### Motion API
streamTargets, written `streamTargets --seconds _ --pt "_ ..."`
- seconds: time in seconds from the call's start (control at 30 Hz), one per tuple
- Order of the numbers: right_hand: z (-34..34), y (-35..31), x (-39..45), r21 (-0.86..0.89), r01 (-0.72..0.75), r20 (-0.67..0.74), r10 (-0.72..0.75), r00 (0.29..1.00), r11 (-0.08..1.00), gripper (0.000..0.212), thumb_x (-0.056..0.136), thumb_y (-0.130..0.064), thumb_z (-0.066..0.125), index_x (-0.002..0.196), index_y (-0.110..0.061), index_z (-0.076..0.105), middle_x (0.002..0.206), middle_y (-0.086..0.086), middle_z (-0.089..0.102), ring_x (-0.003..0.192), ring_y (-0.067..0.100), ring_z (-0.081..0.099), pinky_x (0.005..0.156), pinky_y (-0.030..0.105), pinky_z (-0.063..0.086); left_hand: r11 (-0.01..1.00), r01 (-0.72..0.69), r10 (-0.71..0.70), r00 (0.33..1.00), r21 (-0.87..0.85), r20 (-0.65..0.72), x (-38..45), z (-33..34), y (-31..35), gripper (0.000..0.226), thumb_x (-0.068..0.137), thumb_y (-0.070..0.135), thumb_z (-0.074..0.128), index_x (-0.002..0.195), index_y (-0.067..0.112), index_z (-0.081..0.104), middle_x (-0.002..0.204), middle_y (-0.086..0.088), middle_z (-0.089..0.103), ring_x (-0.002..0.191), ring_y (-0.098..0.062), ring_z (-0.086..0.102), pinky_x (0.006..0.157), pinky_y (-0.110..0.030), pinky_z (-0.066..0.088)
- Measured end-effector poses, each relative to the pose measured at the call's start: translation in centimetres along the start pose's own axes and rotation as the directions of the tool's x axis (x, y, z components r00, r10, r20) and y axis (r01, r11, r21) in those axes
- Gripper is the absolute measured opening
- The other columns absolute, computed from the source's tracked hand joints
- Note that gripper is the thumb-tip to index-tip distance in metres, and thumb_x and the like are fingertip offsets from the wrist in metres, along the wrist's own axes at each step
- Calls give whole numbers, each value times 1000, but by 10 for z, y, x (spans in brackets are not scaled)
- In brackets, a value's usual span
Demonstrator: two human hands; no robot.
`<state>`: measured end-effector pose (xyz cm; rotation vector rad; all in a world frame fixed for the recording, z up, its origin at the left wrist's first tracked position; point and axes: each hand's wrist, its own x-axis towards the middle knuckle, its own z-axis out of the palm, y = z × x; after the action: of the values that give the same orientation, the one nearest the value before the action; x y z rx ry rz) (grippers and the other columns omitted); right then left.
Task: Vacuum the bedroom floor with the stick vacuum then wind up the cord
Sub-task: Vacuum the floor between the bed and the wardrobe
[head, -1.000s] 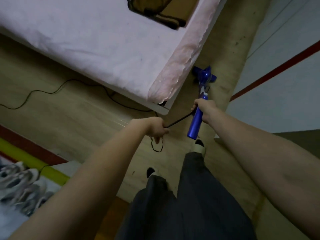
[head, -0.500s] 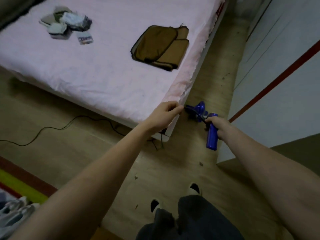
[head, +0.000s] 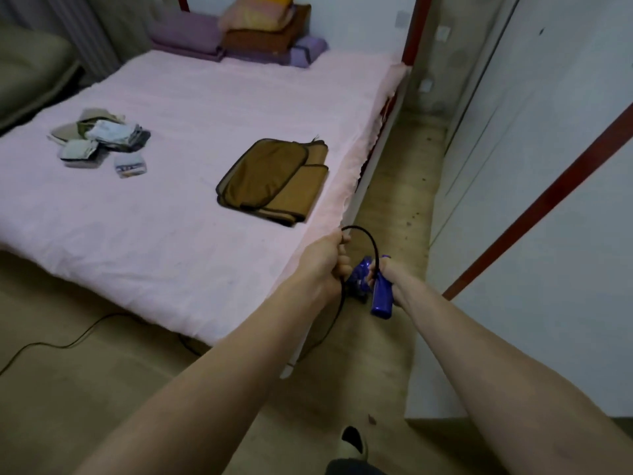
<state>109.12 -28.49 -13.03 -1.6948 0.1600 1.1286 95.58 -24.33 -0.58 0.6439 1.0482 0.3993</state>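
Note:
The blue stick vacuum (head: pixel 381 296) stands in the narrow floor strip between the bed and the white wall. My right hand (head: pixel 387 274) is closed around its handle. Its lower body shows just left of the handle, mostly hidden by my hands. A black cord (head: pixel 368 240) arcs up from the handle in a loop to my left hand (head: pixel 323 260), which grips it at the bed's corner. From there the cord drops and trails away along the floor (head: pixel 102 389) under the bed's foot edge.
A bed with a pink sheet (head: pixel 178 207) fills the left. On it lie a brown folded mat (head: pixel 270 181), a pile of folded clothes (head: pixel 99 140) and stacked pillows (head: pixel 239 36). A white wall with a red stripe (head: pixel 548 200) bounds the right. My slippered foot (head: pixel 352 443) is below.
My head has tilted up, so more of the bed shows. My left hand rose from beside the handle up to the bed's corner, and the cord now forms a loop between both hands.

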Motion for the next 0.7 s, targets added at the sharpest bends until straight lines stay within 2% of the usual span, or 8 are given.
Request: streamTargets --seconds 0.07,0.17,0.27,0.37,0.47,0.53,0.6,0.7 --pt "-12 0 16 -42 -24 6 24 1000 999 8 84 3 47 81 -3 52 65 10 49 49 17 46 35 22 39 994 79 -80 997 72 10 6 11 5 23 101 25 43 86 10 53 42 7 35 33 -2 27 31 -14 23" --pt "-20 18 29 -101 -61 4 62 998 993 19 86 -2 53 105 -5 52 68 9 53 53 17 50 43 26 43 969 102 -113 993 227 34 18 10 12 27 102 25 42 82 10 53 37 8 33 31 -3 25 32 -13 21" --pt "-16 30 34 -93 -94 20 96 995 991 23 85 -1 56 108 -3 51 71 10 54 56 19 54 49 32 45 879 -17 2 999 476 33 36 -6 13 31 101 27 43 81 9 57 45 5 35 33 -4 28 34 -15 24" --pt "-11 28 33 -72 -103 32 106 994 992 17 87 -1 55 103 -3 49 69 10 53 51 17 53 47 30 45 501 -223 199 970 836 140 46 -48 2 42 101 36 39 78 11 64 59 2 45 47 -9 42 44 -17 34" --pt "-14 19 32 -76 -91 23 93 995 993 21 84 -2 64 102 -4 53 75 9 58 55 18 58 44 27 47 157 -178 82 983 971 167 43 -104 -10 42 102 36 35 77 14 61 67 2 52 60 -16 48 53 -24 38" --pt "-4 25 22 -85 -91 50 95 994 992 25 83 -2 67 105 -5 55 75 10 60 59 19 59 42 25 49 -8 -72 -29 997 997 72 35 -142 -26 33 103 25 36 94 6 62 79 -4 57 73 -25 54 67 -30 44" --pt "14 40 8 -87 -95 95 103 990 992 27 83 -1 65 108 -5 55 74 10 61 62 20 60 51 30 52 -47 -9 -125 992 999 3 23 -165 -48 32 104 21 33 103 3 58 98 -17 61 88 -32 58 76 -33 46" --pt "42 86 -27 -49 -81 120 86 989 996 29 82 1 64 109 -3 56 79 11 64 77 24 66 65 31 54 96 106 -274 959 990 -76 -9 -206 -85 33 104 19 31 116 -2 53 94 -17 60 80 -31 64 61 -29 50"
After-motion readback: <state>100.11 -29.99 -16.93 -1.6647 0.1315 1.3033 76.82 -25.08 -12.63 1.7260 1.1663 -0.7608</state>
